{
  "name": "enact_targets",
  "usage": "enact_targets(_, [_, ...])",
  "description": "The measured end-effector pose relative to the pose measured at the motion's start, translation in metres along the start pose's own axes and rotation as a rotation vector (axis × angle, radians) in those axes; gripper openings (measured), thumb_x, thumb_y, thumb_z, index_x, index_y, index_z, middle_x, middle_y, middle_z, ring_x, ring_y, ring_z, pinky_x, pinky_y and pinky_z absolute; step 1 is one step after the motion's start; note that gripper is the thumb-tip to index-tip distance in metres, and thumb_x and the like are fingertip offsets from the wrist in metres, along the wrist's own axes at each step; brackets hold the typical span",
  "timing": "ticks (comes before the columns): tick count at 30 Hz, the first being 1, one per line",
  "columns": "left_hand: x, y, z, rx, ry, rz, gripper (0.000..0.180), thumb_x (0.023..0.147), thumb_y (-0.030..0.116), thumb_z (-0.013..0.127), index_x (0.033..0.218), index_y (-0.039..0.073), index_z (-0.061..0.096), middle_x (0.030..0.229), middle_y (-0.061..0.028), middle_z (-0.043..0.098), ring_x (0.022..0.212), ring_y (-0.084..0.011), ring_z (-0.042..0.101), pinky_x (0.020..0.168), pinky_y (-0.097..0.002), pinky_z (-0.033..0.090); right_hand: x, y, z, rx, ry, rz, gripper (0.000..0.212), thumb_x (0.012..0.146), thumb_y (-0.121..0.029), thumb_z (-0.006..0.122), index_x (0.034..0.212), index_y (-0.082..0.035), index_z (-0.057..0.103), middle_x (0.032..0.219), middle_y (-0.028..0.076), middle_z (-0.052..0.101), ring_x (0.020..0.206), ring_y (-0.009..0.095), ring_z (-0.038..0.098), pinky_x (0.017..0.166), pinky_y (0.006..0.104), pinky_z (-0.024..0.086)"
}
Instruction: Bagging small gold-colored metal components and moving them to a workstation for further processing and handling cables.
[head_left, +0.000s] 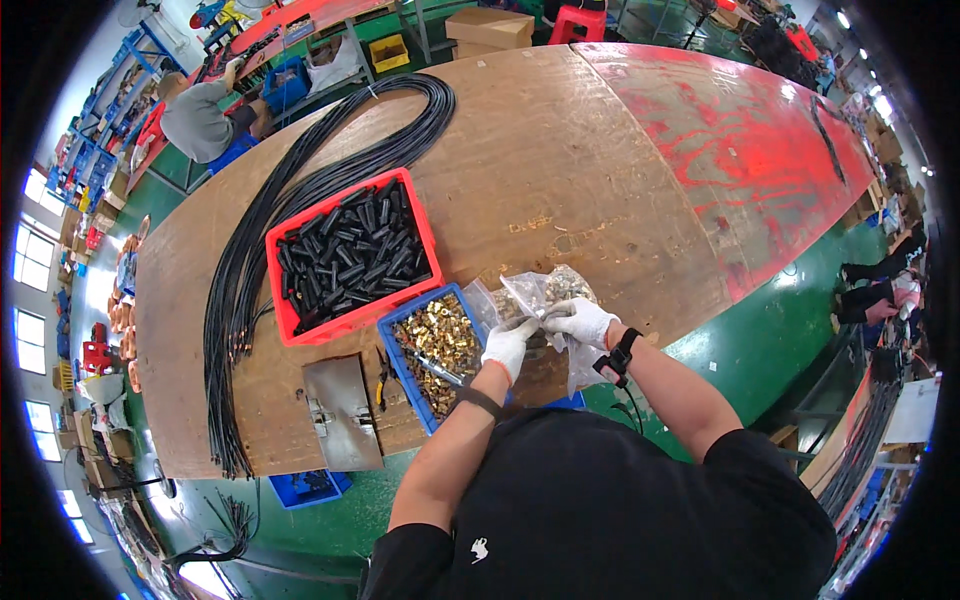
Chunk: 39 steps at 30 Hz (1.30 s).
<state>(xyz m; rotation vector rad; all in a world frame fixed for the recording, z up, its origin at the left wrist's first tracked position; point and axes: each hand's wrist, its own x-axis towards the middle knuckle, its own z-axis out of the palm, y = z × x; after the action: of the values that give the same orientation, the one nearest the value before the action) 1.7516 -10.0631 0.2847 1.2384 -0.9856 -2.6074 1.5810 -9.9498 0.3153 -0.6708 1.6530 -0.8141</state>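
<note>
Together, left hand (pixel 508 343) and right hand (pixel 583 321) pinch the clear bag (pixel 527 292) between fingers (pixel 558 323).

The gloves (pixel 580 322) are white, the fittings (pixel 447 335) gold, their bin (pixel 406 380) blue, and the cables (pixel 238 260) black

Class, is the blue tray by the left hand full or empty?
Not empty: brassy fittings spread across the blue tray; how deep, I cannot tell.
</note>
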Motion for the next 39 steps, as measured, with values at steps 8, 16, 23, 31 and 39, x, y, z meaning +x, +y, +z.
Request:
enact_targets(8, [0.006, -0.003, -0.001, 0.031, -0.021, 0.028, 0.029, 0.099, 0.019, 0.071, 0.121, 0.0, 0.071, 0.108, -0.0088, 0.074, 0.092, -0.0189, 0.07, 0.081, -0.0335, 0.058, 0.01, 0.001, -0.007, -0.116, 0.011, -0.031, 0.051, 0.086, -0.038, 0.08, 0.12, -0.001, 0.073, 0.102, 0.008, 0.076, 0.087, 0.016, 0.067, 0.08, 0.0326, 0.053])
enact_targets(16, [0.005, 0.002, -0.001, 0.038, -0.002, 0.02, 0.031, 0.097, 0.024, 0.073, 0.12, 0.003, 0.071, 0.106, -0.0081, 0.074, 0.089, -0.0189, 0.07, 0.078, -0.0343, 0.058, 0.013, -0.005, -0.007, -0.129, -0.023, -0.059, 0.043, 0.087, -0.034, 0.077, 0.116, -0.001, 0.074, 0.097, 0.008, 0.076, 0.085, 0.016, 0.066, 0.079, 0.0323, 0.053])
enact_targets(23, [0.009, 0.0, 0.001, 0.027, 0.005, 0.025, 0.03, 0.098, 0.027, 0.073, 0.114, 0.002, 0.073, 0.098, -0.0078, 0.074, 0.079, -0.0185, 0.07, 0.069, -0.0316, 0.057, 0.002, -0.013, -0.007, -0.17, -0.007, -0.092, 0.041, 0.089, -0.03, 0.076, 0.118, -0.001, 0.074, 0.1, 0.005, 0.076, 0.087, 0.013, 0.065, 0.081, 0.0314, 0.053])
enact_targets(31, [0.004, 0.003, -0.001, 0.079, 0.011, 0.04, 0.033, 0.1, 0.026, 0.07, 0.122, 0.002, 0.072, 0.108, -0.0077, 0.075, 0.089, -0.0168, 0.07, 0.078, -0.0323, 0.057, 0.007, -0.008, -0.003, -0.128, -0.027, -0.051, 0.045, 0.09, -0.033, 0.076, 0.121, -0.001, 0.073, 0.108, 0.008, 0.077, 0.095, 0.016, 0.068, 0.088, 0.0322, 0.053])
enact_targets(39, [0.013, -0.001, 0.001, 0.188, 0.028, 0.159, 0.043, 0.094, 0.034, 0.077, 0.116, -0.002, 0.073, 0.108, -0.0094, 0.074, 0.09, -0.0164, 0.067, 0.08, -0.0332, 0.054, -0.002, -0.017, -0.001, -0.185, 0.015, -0.029, 0.037, 0.092, -0.03, 0.075, 0.116, -0.003, 0.076, 0.089, 0.002, 0.075, 0.071, 0.01, 0.064, 0.062, 0.0281, 0.05])
